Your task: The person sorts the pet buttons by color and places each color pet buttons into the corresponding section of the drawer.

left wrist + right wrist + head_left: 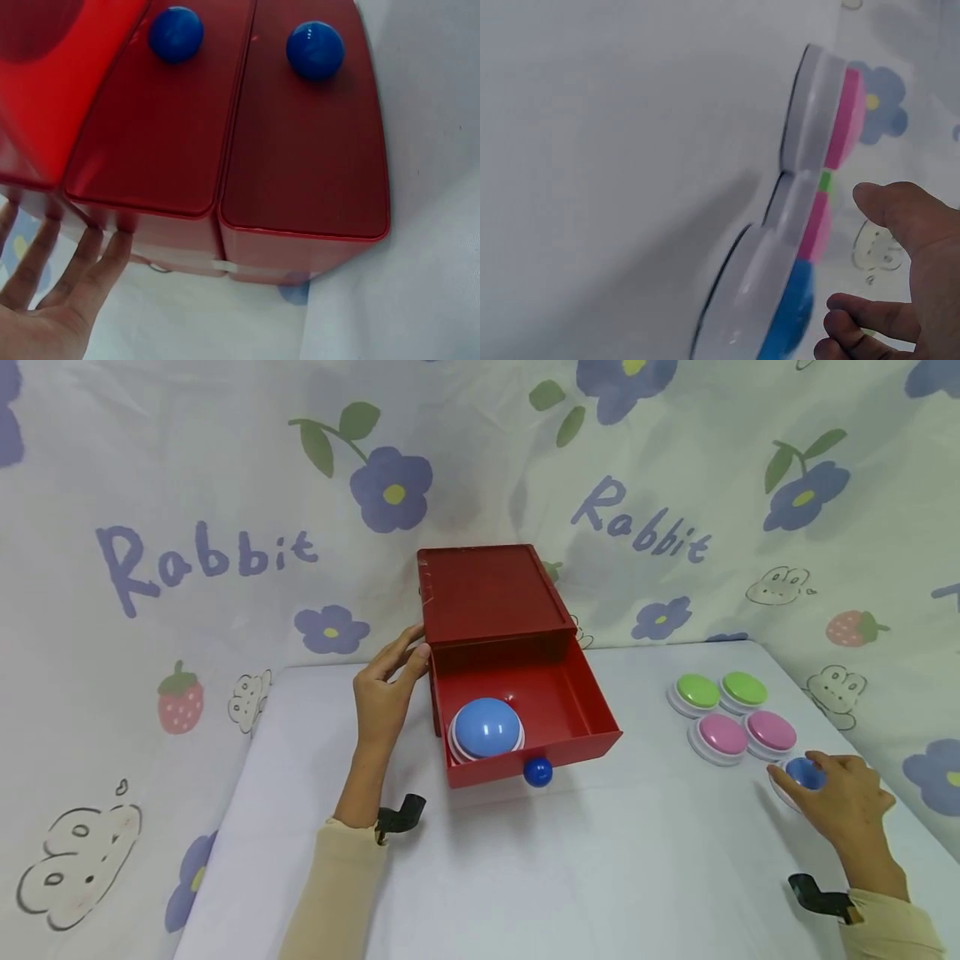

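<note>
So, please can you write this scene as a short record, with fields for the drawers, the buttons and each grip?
Top drawer: open; blue button inside
Lower drawers: two, closed
Table buttons: two pink, two green, one blue
Left grip: touching red cabinet's left side
Right grip: at table's blue button, thumb clear

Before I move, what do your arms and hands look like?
The left hand and right hand are gloveless. The left sleeve and right sleeve are plain beige and stop short of the hands. A black, bent left fitting and a similar right fitting jut out near the sleeve ends. No cables show.
</note>
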Demonstrator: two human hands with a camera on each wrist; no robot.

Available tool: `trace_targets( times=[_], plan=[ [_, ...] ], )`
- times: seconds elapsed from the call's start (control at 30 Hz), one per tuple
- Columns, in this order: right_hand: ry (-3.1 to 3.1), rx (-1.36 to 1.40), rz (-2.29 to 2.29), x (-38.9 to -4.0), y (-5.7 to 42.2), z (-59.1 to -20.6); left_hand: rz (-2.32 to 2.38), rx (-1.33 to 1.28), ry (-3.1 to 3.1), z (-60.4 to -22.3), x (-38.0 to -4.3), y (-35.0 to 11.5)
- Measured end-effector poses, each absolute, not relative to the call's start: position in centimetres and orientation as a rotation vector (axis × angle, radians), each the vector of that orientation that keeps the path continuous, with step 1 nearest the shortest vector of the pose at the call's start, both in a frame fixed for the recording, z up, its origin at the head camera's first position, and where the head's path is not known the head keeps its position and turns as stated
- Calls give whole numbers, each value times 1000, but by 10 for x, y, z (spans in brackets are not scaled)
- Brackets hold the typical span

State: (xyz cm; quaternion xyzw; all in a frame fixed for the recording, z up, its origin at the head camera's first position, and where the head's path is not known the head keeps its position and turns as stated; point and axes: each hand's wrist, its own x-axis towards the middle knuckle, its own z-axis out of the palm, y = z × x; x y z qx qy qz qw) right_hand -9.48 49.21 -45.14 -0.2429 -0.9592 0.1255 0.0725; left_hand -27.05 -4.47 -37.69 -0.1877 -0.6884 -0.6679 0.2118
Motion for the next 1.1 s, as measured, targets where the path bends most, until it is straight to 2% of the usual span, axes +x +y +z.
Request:
trace_targets(
  times=[0.43, 0.7, 0.87, 1.1],
  plan=[
    [-2935, -1151, 374, -83, 511, -465, -1845, -511, -1926, -376, -270, -48],
    [-2816, -1317, 442, -76, 502, -468, -1872, -510, -1932, -379, -271, -46],
    [-2719, -1265, 511, -72, 485, -457, -1847, -503, -1948, -377, -271, -45],
    [-2732, -1012, 497, -79, 454, -430, -1824, -485, -1957, -377, -269, -47]
  ],
)
